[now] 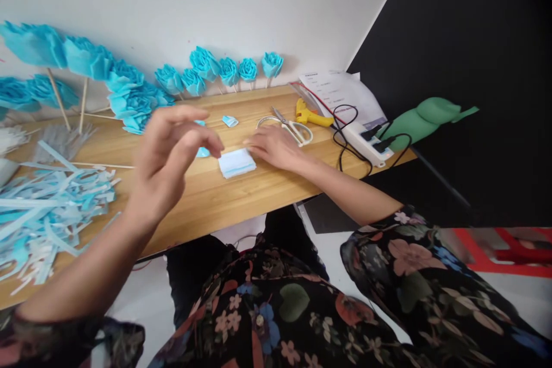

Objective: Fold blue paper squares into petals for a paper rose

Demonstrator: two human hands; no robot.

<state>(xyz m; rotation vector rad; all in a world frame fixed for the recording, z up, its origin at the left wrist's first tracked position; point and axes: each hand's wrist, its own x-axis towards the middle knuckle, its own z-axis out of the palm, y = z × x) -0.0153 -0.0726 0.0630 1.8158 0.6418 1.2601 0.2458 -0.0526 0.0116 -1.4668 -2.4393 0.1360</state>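
My left hand is raised over the table, fingers curled and the thumb apart from them, with nothing visible between. Below and right of it lies a small stack of folded white and pale blue paper. My right hand rests low on the table, fingers stretched toward the stack's right corner; whether they touch it I cannot tell. Just behind that hand are white-handled scissors. A small blue-white piece lies beyond the stack, and more blue pieces are partly hidden by my left hand.
Blue paper flowers on sticks line the wall. Shredded blue and white strips cover the table's left. To the right are a yellow glue gun, printed sheets, a power strip with black cables, and a green rounded object.
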